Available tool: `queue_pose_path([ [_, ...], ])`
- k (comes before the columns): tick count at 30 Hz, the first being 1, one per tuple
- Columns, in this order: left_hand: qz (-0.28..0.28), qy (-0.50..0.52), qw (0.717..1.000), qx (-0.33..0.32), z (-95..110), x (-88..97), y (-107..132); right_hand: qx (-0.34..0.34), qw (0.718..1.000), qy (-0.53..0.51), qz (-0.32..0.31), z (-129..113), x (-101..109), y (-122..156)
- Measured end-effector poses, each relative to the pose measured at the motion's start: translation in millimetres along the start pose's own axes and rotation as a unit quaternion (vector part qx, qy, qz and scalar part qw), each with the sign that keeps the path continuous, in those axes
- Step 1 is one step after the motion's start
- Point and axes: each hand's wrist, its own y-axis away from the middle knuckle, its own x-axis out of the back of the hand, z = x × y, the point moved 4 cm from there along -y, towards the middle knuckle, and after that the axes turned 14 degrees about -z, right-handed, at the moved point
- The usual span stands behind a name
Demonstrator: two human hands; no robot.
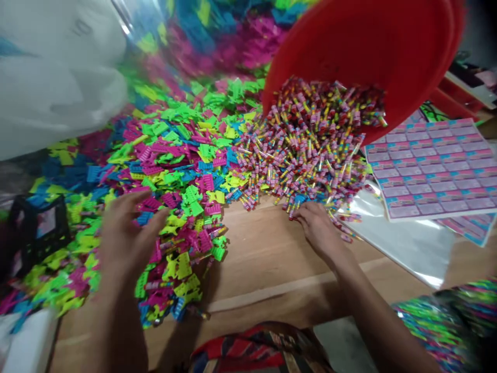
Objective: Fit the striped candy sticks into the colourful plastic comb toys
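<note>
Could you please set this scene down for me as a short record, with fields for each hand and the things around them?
Left hand: open, fingers spread over neon plastic pieces
Right hand: fingertips at the edge of a heap of striped tubes
Red basin: tilted above the striped tubes
Surface: wooden table
Nearby: printed label sheets, clear plastic sheet, white sack

Wooden table (272,259) bears neon plastic pieces (182,171); striped sticks (303,160); clear plastic sheet (396,248).
</note>
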Motion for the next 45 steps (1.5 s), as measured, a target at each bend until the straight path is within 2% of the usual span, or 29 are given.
queue_pose_path([
  [1,0.002,-0.069,0.997,-0.023,8,-14.3,-9,0.005,1.000,-0.003,-0.008,-2,-2,-1],
  [4,-0.070,-0.148,0.985,-0.058,20,-57.5,-36,0.003,1.000,-0.001,-0.017,-1,-6,-1],
  [8,-0.132,-0.231,0.963,-0.032,7,-94.8,-67,-0.009,1.000,0.008,-0.015,3,-6,0],
  [11,-0.174,-0.246,0.953,-0.024,-5,-117.3,-78,0.003,0.999,0.009,-0.035,-2,-8,-1],
  [15,-0.142,-0.229,0.962,0.040,-11,-135.7,-81,0.041,0.998,-0.023,-0.049,-15,-10,-4],
  [17,-0.126,-0.218,0.967,0.045,-11,-142.1,-79,0.053,0.997,-0.042,-0.045,-20,-9,-5],
  [23,-0.127,-0.090,0.987,-0.032,-6,-151.0,-64,0.047,0.992,-0.115,-0.030,-41,-4,-3],
  [26,-0.106,0.019,0.994,-0.027,2,-151.2,-48,0.027,0.977,-0.210,-0.025,-54,-2,-4],
  [27,-0.117,0.070,0.991,-0.012,5,-153.8,-41,0.018,0.970,-0.242,-0.024,-58,-2,-4],
  [29,-0.183,0.200,0.962,0.029,14,-165.6,-24,0.012,0.959,-0.283,-0.014,-64,-3,-6],
  [31,-0.264,0.346,0.898,0.070,25,-182.8,-6,0.034,0.957,-0.289,-0.001,-70,-5,-7],
  [32,-0.287,0.405,0.864,0.083,29,-190.8,1,0.050,0.958,-0.283,0.001,-71,-6,-8],
  [35,-0.288,0.507,0.804,0.119,31,-208.9,15,0.069,0.959,-0.274,-0.009,-69,-13,-10],
  [37,-0.289,0.535,0.784,0.125,28,-216.6,20,0.033,0.959,-0.281,-0.008,-63,-16,-11],
  [38,-0.290,0.534,0.785,0.124,26,-218.8,21,0.010,0.958,-0.288,-0.003,-62,-16,-11],
  [41,-0.281,0.496,0.813,0.119,19,-219.3,24,-0.046,0.941,-0.336,0.007,-64,-17,-7],
  [45,-0.250,0.477,0.835,0.109,13,-208.4,25,-0.081,0.907,-0.412,-0.010,-77,-25,-3],
])
